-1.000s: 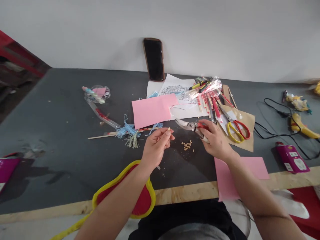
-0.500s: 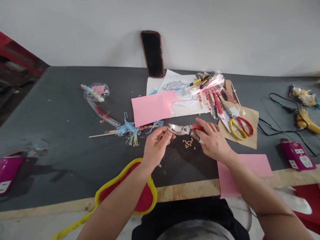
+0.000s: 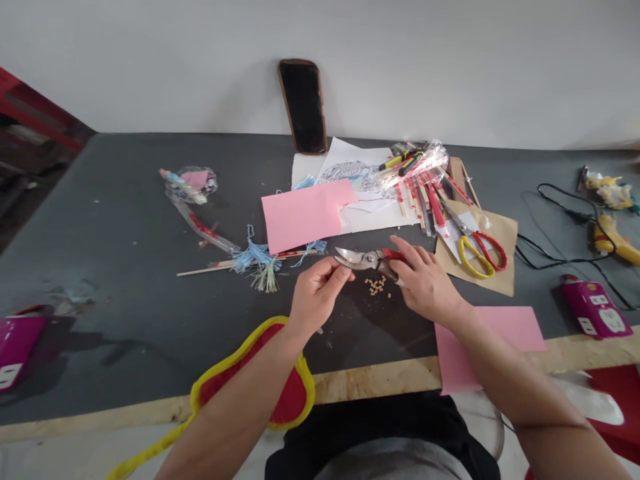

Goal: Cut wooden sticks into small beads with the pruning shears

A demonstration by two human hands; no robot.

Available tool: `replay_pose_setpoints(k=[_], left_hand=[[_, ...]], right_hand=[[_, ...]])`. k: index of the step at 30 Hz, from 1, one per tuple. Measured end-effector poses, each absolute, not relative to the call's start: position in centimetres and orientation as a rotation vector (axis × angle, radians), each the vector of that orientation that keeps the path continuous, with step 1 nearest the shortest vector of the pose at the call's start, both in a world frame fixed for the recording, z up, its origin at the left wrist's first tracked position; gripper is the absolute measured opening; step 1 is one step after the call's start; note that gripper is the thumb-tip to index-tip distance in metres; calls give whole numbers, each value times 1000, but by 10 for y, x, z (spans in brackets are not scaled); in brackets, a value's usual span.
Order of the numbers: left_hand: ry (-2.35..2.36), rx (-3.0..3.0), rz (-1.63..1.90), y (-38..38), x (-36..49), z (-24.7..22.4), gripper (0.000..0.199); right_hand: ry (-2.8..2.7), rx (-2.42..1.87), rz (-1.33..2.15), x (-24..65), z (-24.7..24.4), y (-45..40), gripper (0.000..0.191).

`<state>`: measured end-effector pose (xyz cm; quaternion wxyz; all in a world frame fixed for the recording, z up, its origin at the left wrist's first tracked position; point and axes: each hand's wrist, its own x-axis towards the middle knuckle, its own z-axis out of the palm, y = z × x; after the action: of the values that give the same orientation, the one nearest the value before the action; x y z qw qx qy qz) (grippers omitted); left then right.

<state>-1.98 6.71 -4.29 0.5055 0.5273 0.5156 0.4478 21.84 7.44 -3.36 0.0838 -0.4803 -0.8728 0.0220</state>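
Note:
My right hand (image 3: 425, 277) is wrapped round the red handles of a pair of pruning shears (image 3: 371, 259), whose metal blades point left. At the blade tips, the thumb and fingers of my left hand (image 3: 320, 293) are pinched together; what they hold is too small to name. Several small tan pieces (image 3: 376, 287) lie on the dark tabletop just below the shears. Beyond my left hand are a pink paper sheet (image 3: 305, 215) and blue tassels (image 3: 253, 255) lying over thin sticks.
A phone (image 3: 304, 107) leans on the wall. Scissors (image 3: 473, 240) lie on brown paper beside bundled sticks (image 3: 417, 183). A red pad with yellow edging (image 3: 290, 400) overhangs the front edge. Purple power boxes (image 3: 595, 308) and a yellow glue gun (image 3: 617, 243) sit toward the sides.
My left hand has shifted slightly to the right along the blades. The shears' blades look a little closer together, while my right hand has hardly moved.

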Motion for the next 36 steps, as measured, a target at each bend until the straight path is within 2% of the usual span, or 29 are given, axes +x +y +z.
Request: replay_pose_setpoints(k=[4,7,9,18,25,31,36], left_hand=[[1259,1276,1095,67,-21,-41,33],[1280,1306,1091,65,-21,-37,33],[1299,1336,1073,64,-21,-35,34],[1316,1354,1075,60,-21,-32,35],[1290,1324,1078,60,-19,-31,35],[1192,1222,1160,61,-19,-33,28],[1168,1273,1149,60,-20,-32,32]], right_hand=[[-2531,-1418,178,218,-38,74,35],[-2475,-1393,247,218,-40,74,60],[-2478,-1408,248,216,-38,73,71],[-2465,-1486,216,213,-35,73,62],[-2464,-1514,152,212,-35,75,41],[-2457,-1500,40,212,-37,78,53],[-2508,-1422,119,214,-37,76,67]])
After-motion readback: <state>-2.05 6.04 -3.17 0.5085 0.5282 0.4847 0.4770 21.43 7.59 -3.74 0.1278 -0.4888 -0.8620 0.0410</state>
